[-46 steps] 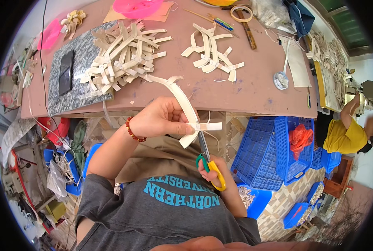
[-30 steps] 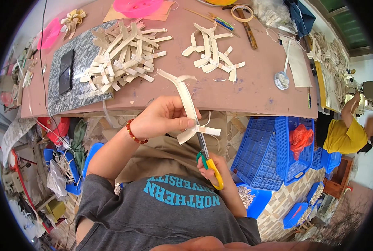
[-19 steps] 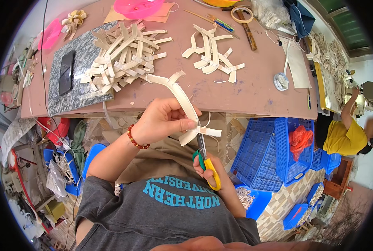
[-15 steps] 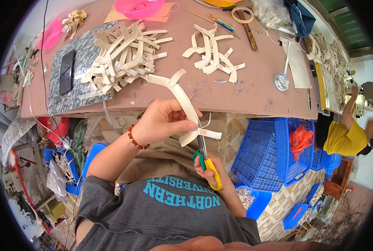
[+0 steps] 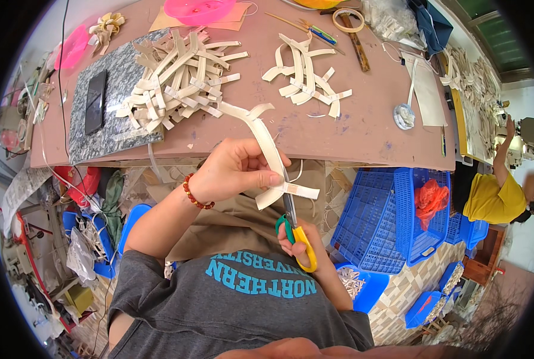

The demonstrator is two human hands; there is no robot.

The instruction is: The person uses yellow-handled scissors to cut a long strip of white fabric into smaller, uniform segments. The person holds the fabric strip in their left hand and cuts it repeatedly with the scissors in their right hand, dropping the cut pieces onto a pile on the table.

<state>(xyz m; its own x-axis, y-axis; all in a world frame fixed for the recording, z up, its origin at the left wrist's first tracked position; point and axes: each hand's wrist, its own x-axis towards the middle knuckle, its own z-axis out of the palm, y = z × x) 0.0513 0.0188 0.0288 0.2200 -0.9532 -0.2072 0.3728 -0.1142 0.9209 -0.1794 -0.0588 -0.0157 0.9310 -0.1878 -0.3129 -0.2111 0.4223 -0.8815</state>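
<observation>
My left hand (image 5: 241, 167) pinches a cream fabric strap piece (image 5: 265, 139) with branching ends, held up just off the table's near edge. In my right hand (image 5: 301, 240) is a pair of scissors (image 5: 290, 212) with one green and one yellow handle loop. The blades point up along the strap piece, by its lower fork; whether they are parted is hard to make out. Beyond my hands, a heap of similar strap pieces (image 5: 186, 75) lies partly on a grey speckled slab (image 5: 93, 140). A smaller group of strap pieces (image 5: 306, 72) rests to its right.
A black phone (image 5: 96, 103) lies on the slab. Farther back are a pink bowl (image 5: 199, 11), a tape roll (image 5: 347, 20) and a hammer (image 5: 359, 51). Blue crates (image 5: 371, 218) stand at right below the table. At far right a person in yellow (image 5: 493, 196) works.
The strap piece has shifted slightly, its far end now a little more to the right. The other person's arm has moved a little. My grip on strap and scissors is unchanged.
</observation>
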